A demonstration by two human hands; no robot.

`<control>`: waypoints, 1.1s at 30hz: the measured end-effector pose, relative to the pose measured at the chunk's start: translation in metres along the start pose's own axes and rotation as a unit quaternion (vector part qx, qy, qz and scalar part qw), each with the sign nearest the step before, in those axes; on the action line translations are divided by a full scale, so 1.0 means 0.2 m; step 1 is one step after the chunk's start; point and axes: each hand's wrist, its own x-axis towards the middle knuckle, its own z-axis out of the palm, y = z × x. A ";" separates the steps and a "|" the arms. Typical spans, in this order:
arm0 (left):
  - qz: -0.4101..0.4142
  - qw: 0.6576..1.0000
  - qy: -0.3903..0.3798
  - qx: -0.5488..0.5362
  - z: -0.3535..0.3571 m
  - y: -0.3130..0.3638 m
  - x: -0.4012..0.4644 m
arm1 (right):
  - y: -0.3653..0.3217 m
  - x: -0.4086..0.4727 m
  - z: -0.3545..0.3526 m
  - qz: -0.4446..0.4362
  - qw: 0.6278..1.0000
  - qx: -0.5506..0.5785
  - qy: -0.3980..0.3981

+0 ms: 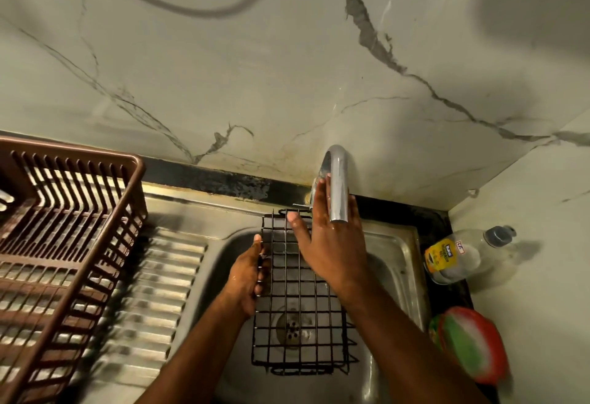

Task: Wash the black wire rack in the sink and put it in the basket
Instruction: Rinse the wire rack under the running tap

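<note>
Wall (pixel 255 68): pale marble-look panels with grey veins; meets a second panel at a corner on the right.
Cable (pixel 178 7): grey, looped across the upper wall.
Counter (pixel 542 292): pale marble-look surface, right of the dark edging.
Edging (pixel 223 180): black strip along the wall base, worn.
Light: dim, warm.

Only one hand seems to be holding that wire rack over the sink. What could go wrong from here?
The left hand grips the rack by one edge only, and both look wet, so it might slip and clatter into the sink. The right hand reaches toward the tap; a sudden strong flow could splash off the wires. On the way to the basket, the rack's hooked ends might snag its slats.
</note>
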 end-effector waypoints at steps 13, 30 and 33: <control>0.073 0.992 -0.016 0.101 0.03 0.03 0.05 | 0.24 -0.95 0.54 -0.054 0.998 0.037 -0.012; 0.697 0.522 -0.062 0.487 0.03 -0.12 -0.15 | 0.38 -0.28 -0.21 0.317 0.682 0.607 -0.256; 0.713 0.466 -0.090 0.516 0.02 -0.20 -0.14 | 0.39 -0.29 -0.14 0.316 0.722 0.564 -0.245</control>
